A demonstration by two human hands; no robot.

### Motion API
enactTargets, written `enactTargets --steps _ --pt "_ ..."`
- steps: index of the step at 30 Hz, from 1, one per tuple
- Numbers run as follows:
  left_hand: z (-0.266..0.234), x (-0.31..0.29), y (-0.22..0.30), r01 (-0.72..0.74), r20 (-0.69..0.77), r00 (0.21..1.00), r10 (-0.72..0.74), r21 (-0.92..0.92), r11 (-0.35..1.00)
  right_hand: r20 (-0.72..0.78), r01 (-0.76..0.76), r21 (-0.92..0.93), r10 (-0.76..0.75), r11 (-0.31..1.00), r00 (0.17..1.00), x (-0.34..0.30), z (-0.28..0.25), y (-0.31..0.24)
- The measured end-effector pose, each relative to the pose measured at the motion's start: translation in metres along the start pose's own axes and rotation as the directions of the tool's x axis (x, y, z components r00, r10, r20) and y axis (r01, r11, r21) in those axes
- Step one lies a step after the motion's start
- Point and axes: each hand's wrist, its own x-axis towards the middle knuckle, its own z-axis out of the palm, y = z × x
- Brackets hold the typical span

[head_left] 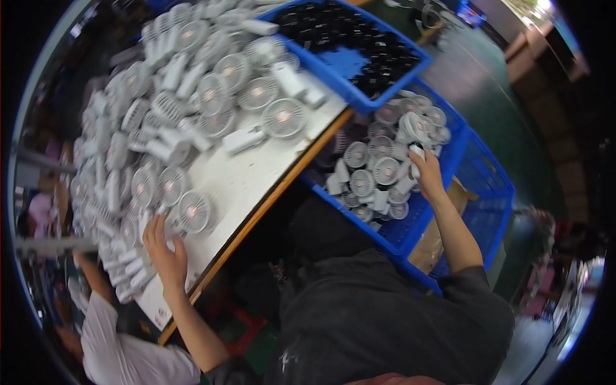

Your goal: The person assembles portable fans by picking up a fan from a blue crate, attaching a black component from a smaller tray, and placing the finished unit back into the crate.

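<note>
My right hand [428, 172] is wrapped round the handle of a white handheld fan [416, 128] above a blue crate [457, 138]. A small dark part shows on that fan, close to my fingers. Below it, several more white fans [386, 171] lie in the crate. On the left, my left hand [165, 253] is at the edge of the heap on the white table, fingers stretched and thumb apart. Its fingertips reach to the handle of a white fan [194, 212]; whether they touch it I cannot tell.
A large heap of white fans [215, 95] covers much of the white table [247, 173]. A blue tray [366, 102] of small black parts stands at the far edge. Another blue crate [491, 186] holds brown cardboard [428, 247]. At the lower left is another person's white sleeve [106, 337].
</note>
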Motion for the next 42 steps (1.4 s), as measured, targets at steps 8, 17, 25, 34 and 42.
enactTargets --steps 8,17,25,34,42 --pt "0.105 0.000 0.110 0.094 0.138 0.989 -0.058 -0.271 0.958 -0.220 0.018 -0.326 -0.094 0.945 0.971 0.155 -0.161 -0.093" --pt "0.085 -0.002 0.123 0.299 0.312 0.933 -0.181 -0.385 0.873 -0.243 0.083 -0.349 -0.175 0.934 0.954 0.223 -0.139 -0.104" --pt "0.082 -0.047 0.218 0.295 0.317 0.880 -0.353 -0.948 -0.117 0.586 0.201 -0.242 -0.022 0.949 0.810 -0.001 0.026 -0.082" --pt "0.100 -0.030 0.311 0.083 0.298 0.794 -0.530 -0.917 -0.390 0.877 0.309 -0.152 -0.016 0.939 0.480 -0.130 0.111 -0.071" --pt "0.124 -0.014 0.292 0.306 0.525 0.847 0.080 -0.360 -0.881 0.951 0.880 -0.152 -0.175 0.451 0.254 -0.114 0.126 -0.115"
